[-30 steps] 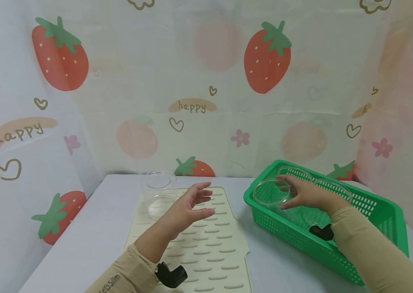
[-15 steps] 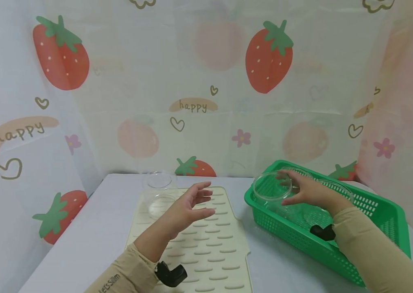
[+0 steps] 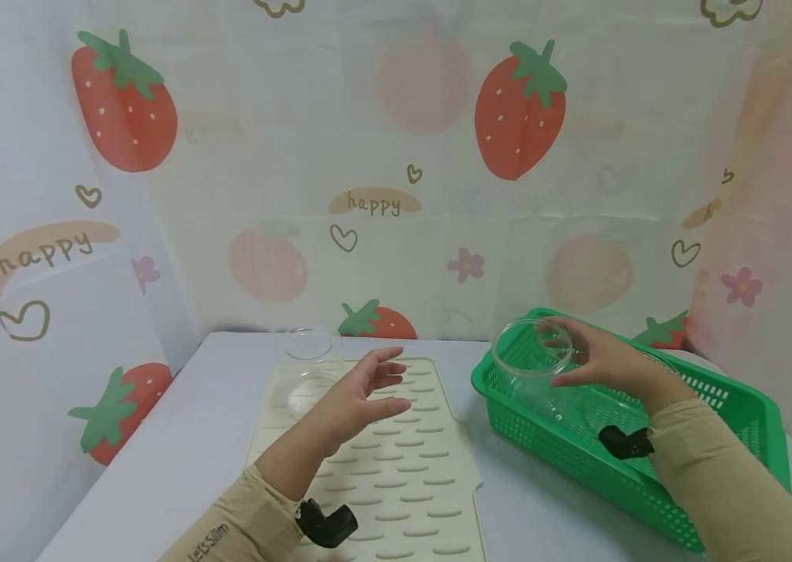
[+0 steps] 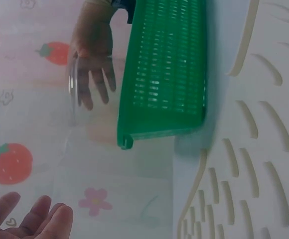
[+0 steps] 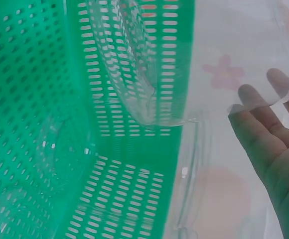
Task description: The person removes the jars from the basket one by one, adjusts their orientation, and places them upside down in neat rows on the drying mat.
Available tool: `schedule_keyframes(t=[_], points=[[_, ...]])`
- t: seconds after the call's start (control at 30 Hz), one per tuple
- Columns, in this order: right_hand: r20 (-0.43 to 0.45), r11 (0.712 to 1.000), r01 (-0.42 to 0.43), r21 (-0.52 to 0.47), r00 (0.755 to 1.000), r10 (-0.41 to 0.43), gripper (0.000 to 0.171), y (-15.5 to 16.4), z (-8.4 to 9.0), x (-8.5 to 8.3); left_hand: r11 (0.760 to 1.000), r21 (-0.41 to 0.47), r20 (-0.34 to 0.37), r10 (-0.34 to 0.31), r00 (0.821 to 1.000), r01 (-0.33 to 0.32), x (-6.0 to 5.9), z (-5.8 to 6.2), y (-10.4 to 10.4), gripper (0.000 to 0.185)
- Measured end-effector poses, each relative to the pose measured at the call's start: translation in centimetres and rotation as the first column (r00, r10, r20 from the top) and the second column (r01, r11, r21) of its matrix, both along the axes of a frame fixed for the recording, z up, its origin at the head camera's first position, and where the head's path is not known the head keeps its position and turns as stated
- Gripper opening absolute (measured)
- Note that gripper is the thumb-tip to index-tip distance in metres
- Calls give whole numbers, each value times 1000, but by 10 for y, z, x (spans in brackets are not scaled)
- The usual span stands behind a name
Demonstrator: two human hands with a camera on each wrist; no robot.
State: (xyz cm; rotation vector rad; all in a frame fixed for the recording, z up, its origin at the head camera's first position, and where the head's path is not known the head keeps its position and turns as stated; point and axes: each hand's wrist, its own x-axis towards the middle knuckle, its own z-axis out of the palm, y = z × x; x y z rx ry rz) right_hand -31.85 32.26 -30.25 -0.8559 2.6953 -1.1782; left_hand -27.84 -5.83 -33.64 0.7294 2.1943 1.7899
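Fingers of my right hand point(image 3: 602, 361) were curled round a clear glass dish point(image 3: 532, 349), thumb below and the others over its far rim, so the dish stood tilted on edge above the left end of the green basket point(image 3: 740, 406), clear of the basket floor. Through the right wrist view I saw my fingers point(image 5: 264, 144) through the glass wall of that dish point(image 5: 194, 149), with the basket's perforated side point(image 5: 45, 99) behind it and another clear dish point(image 5: 129, 64) lying inside the basket. From the head view I could make out more glassware point(image 3: 609, 410) in the basket under my forearm, though how many pieces I could not tell. My left hand point(image 3: 353, 398) hovered over the cream ribbed mat point(image 3: 403, 476), fingers spread and relaxed, gripping nothing, palm turned toward the right. In the left wrist view only those fingertips point(image 4: 40, 214) showed at the lower edge, well apart from the basket point(image 4: 164, 69) and from the right hand point(image 4: 92, 55) with its dish point(image 4: 73, 92). Two clear dishes sat at the far left of the mat: one point(image 3: 306, 390) on the mat just beside my left hand, the other point(image 3: 308, 344) at the mat's far edge on the white bench point(image 3: 178, 453).
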Motion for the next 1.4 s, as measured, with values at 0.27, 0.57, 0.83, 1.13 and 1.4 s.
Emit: schedule_keyframes(t=[0.27,0.57,0.83,1.13,1.4], points=[[-36,996,-20,-90,999,17,83,5,13,8,1000,3,0,3,1000,-3,0,0,0,69],[-63,966,-130,-223,991,119,81,9,29,16,1000,2,-3,-2,1000,2,2,0,-1,70],[-82,962,-127,-243,991,110,81,8,35,23,1000,-6,-2,-3,1000,3,3,-1,-1,69],[-182,898,-303,-320,950,255,84,-5,42,27,1000,10,-6,-17,1000,17,4,1,-1,71],[-203,810,-334,-481,942,268,85,-22,36,28,999,26,-7,-20,1000,20,5,1,-1,71]])
